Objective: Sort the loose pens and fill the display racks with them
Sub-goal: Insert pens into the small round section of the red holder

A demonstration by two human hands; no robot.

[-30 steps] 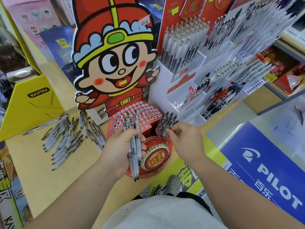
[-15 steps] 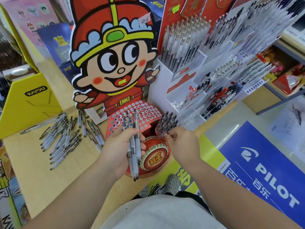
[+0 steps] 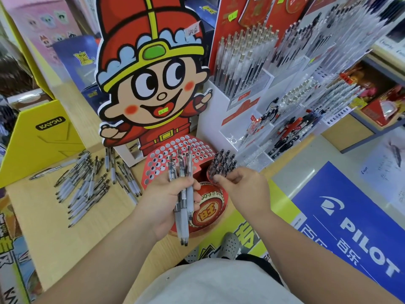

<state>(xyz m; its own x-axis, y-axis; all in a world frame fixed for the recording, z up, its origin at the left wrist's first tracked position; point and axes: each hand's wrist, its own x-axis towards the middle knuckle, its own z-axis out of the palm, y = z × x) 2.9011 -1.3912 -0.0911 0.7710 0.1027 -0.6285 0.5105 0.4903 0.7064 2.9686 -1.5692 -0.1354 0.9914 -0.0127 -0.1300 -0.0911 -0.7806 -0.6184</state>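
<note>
My left hand [image 3: 161,205] grips a bundle of clear pens [image 3: 184,195] upright over the red display rack [image 3: 198,148], whose top is full of small holes. A cluster of dark-tipped pens [image 3: 224,163] stands in the rack's right side. My right hand [image 3: 246,189] hovers just in front of that cluster with fingers curled and thumb meeting forefinger; I see no pen between them. Several loose pens [image 3: 87,185] lie scattered on the wooden table [image 3: 43,227] to the left.
A tall cartoon cardboard figure [image 3: 153,84] rises behind the red rack. White tiered racks [image 3: 247,62] packed with pens fill the right. A yellow box [image 3: 39,141] stands at the left. A blue PILOT sign [image 3: 350,227] lies lower right.
My right hand has drawn back slightly from the pen cluster toward me. The left hand keeps its bundle in the same place.
</note>
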